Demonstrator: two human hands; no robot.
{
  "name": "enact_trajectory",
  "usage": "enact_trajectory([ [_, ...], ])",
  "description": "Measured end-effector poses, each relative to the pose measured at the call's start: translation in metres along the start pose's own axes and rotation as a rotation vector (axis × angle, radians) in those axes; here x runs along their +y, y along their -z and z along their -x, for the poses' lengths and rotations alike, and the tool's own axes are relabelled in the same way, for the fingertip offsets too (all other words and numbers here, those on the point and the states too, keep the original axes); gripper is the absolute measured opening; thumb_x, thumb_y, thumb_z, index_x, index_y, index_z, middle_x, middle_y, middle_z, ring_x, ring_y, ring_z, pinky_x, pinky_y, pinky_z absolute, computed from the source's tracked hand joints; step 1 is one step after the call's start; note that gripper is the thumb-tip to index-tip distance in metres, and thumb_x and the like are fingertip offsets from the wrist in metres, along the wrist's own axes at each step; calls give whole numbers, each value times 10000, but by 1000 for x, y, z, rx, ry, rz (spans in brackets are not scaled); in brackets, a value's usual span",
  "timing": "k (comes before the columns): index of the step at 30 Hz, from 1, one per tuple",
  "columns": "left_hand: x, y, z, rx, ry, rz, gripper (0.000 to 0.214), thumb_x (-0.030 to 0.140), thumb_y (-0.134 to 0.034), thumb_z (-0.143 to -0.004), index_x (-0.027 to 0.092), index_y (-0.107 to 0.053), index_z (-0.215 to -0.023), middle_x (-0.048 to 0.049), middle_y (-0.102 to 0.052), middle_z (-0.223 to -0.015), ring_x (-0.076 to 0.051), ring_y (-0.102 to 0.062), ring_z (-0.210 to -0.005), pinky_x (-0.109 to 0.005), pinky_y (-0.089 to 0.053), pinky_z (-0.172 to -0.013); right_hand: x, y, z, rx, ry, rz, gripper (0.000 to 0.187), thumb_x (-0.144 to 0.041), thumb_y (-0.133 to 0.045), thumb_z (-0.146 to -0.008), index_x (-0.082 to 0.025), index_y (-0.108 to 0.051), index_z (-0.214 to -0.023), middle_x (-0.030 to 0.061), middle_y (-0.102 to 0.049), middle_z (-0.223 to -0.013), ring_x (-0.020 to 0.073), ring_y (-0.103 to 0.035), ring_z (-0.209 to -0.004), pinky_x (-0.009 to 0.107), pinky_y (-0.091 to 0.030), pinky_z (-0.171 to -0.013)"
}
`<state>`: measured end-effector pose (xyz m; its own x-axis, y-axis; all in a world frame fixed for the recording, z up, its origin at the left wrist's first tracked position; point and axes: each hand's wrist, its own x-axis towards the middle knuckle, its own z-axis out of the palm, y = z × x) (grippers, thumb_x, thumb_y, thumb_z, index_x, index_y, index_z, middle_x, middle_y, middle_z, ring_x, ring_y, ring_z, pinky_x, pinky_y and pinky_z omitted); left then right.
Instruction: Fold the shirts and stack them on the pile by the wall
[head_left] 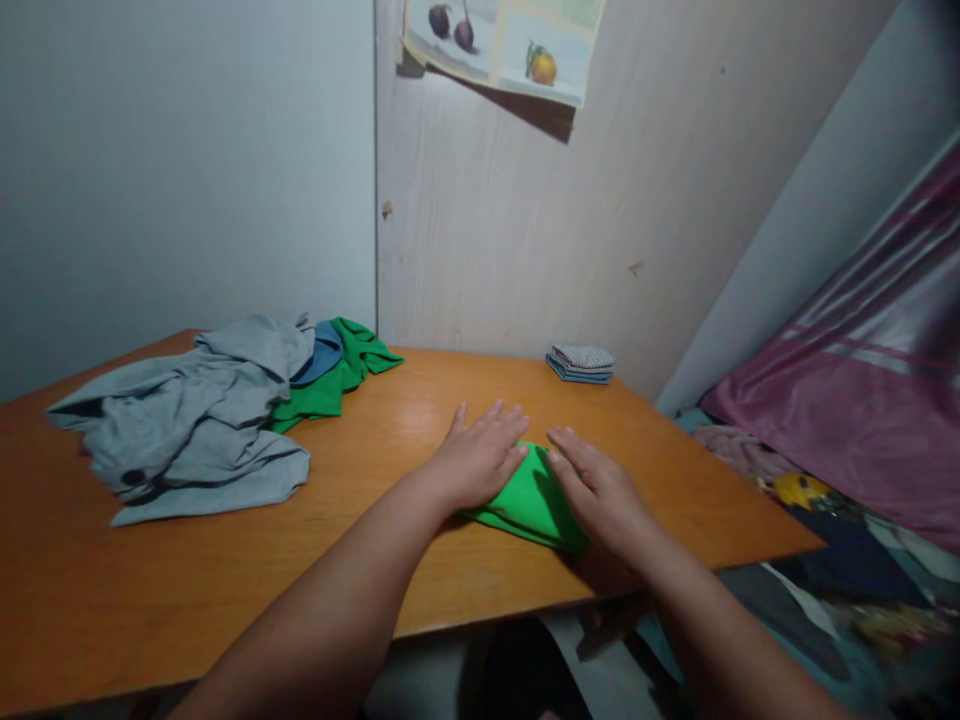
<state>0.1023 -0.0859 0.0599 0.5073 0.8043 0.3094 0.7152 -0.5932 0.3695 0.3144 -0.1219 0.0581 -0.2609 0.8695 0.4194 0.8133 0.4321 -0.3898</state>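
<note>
The largest item is the pale wood-grain wall panel (510, 220), standing behind an orange-brown tabletop (360, 560). A pink curtain (840, 400) hangs at the right, over assorted fabrics beyond the table's right edge; these are too dim and blurred to itemise. On the left part of the tabletop lies a grey garment (202, 400), crumpled, with a dark round spot on its near portion. A picture sheet (517, 60) showing fruit is fixed high on the panel, its lower edge standing off the surface. The green cloth (532, 500) lies folded near the front edge of the table, between the person's two hands. The left hand (480, 455) rests palm down on its left side, fingers extended and somewhat spread, gripping nothing. The right hand (600, 490) is set against its right side, fingers straight and close together, likewise without a grip; contact beneath the palm cannot be verified. A second green piece (322, 395) lies loose, partly under the grey garment. A folded stack (581, 365), checked on top and blue below, sits near the far edge. Smallest is a blue piece (322, 355), wedged between grey and green.
</note>
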Motion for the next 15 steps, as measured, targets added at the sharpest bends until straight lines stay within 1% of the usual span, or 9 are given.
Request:
enact_trajectory([
  [1, 3, -1, 3, -82, 26, -48, 574, 480, -357, -1030, 253, -415, -1554, -85, -324, -1665, -328, -185, -1567, -690, -4, -1214, -2, -3, 3, -63, -10, 57, 602, -506, -376, -1025, -133, -557, -1463, 158, -511, -1536, 293, -420, -1466, 524, -309, -1212],
  [3, 4, -3, 6, -209, 123, -105, 652, 537, -378, -1008, 221, -376, -1578, -113, -259, -1681, -367, -127, -1573, -729, 4, -1191, -5, -11, 9, -198, -56, 161, 681, -547, -362, -1021, -121, -441, -1546, 157, -373, -1623, 313, -274, -1537, 576, -217, -1237],
  [5, -1, -3, 7, -273, 221, -119, 749, 619, -391, -976, 207, -333, -1598, -125, -205, -1691, -393, -94, -1573, -741, -27, -1182, -8, -16, 15, -292, -113, 225, 734, -584, -329, -1022, -117, -362, -1586, 154, -290, -1658, 318, -198, -1558, 594, -166, -1243],
  [8, -10, -3, 4, -302, 271, -112, 864, 717, -382, -929, 206, -280, -1618, -117, -146, -1701, -402, -70, -1573, -739, -56, -1180, -9, -20, 19, -336, -159, 260, 764, -608, -278, -1024, -115, -309, -1606, 149, -221, -1679, 307, -148, -1570, 591, -129, -1249],
  [11, -18, -3, 3, -309, 303, -111, 968, 788, -392, -876, 191, -252, -1626, -127, -118, -1702, -412, -65, -1572, -728, -56, -1183, -11, -18, 19, -349, -171, 259, 769, -615, -273, -1021, -122, -300, -1611, 142, -198, -1685, 309, -129, -1573, 599, -108, -1248],
  [13, -26, -3, 3, -303, 352, -105, 1048, 834, -429, -823, 181, -257, -1624, -152, -158, -1695, -427, -86, -1567, -718, -56, -1184, -14, -16, 18, -359, -179, 247, 765, -617, -274, -1020, -135, -297, -1613, 132, -194, -1688, 311, -119, -1574, 604, -98, -1247],
  [14, -30, -3, 3, -290, 380, -102, 1070, 849, -451, -797, 177, -289, -1613, -168, -205, -1685, -438, -113, -1560, -711, -71, -1183, -15, -15, 18, -363, -183, 240, 765, -618, -273, -1019, -138, -294, -1615, 129, -192, -1689, 310, -115, -1575, 605, -94, -1247],
  [15, -36, -3, 3, -262, 410, -104, 1059, 856, -472, -776, 179, -359, -1582, -182, -281, -1663, -447, -165, -1548, -695, -114, -1182, -16, -15, 18, -364, -186, 234, 766, -619, -268, -1019, -139, -290, -1616, 128, -188, -1690, 309, -113, -1575, 604, -92, -1247],
])
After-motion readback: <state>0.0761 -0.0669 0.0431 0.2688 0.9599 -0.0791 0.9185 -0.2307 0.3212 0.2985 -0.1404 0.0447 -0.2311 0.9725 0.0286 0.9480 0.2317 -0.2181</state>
